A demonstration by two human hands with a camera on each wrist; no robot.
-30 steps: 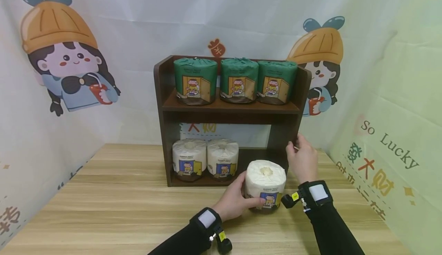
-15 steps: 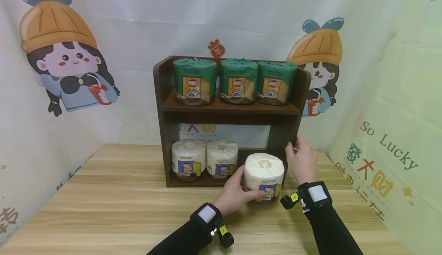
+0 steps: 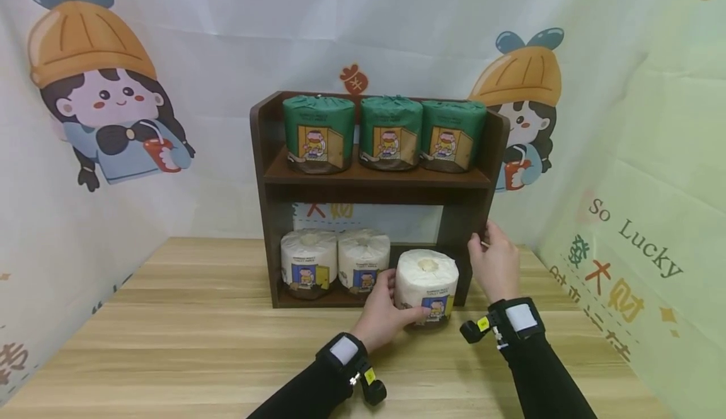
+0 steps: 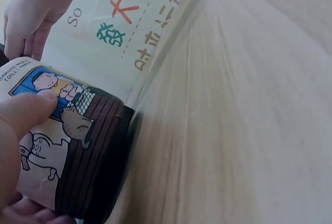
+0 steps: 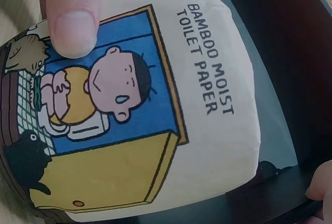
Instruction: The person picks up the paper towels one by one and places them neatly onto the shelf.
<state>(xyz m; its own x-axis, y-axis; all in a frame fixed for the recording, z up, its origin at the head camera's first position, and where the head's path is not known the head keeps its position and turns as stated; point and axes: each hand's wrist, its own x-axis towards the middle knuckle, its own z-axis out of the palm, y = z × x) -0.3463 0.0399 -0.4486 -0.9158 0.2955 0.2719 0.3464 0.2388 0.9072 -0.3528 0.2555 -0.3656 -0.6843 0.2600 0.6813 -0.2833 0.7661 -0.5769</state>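
Note:
My left hand [image 3: 381, 318] grips a white-wrapped toilet paper roll [image 3: 416, 283], its thumb across the printed front and its fingers around the left side. The roll stands upright before the right part of the lower compartment of a dark brown shelf [image 3: 374, 180]. In the right wrist view the roll's wrapper [image 5: 223, 146] reads "Bamboo Moist Toilet Paper", with the left thumb [image 5: 75, 19] pressed on the picture. At the shelf's right side panel, my right hand [image 3: 500, 266] holds the front edge with thumb and fingers. Two matching white rolls, left [image 3: 309, 258] and middle [image 3: 364, 258], sit in the lower compartment.
Three green-wrapped rolls, left [image 3: 319, 130], middle [image 3: 391, 130] and right [image 3: 454, 132], fill the upper compartment. The shelf stands on a wood-grain table [image 3: 170, 331]. A printed cloth backdrop [image 3: 227, 72] rises behind it and along both sides.
My left hand has carried the white roll away from me toward the shelf, and slightly left. The right hand keeps its hold on the side panel.

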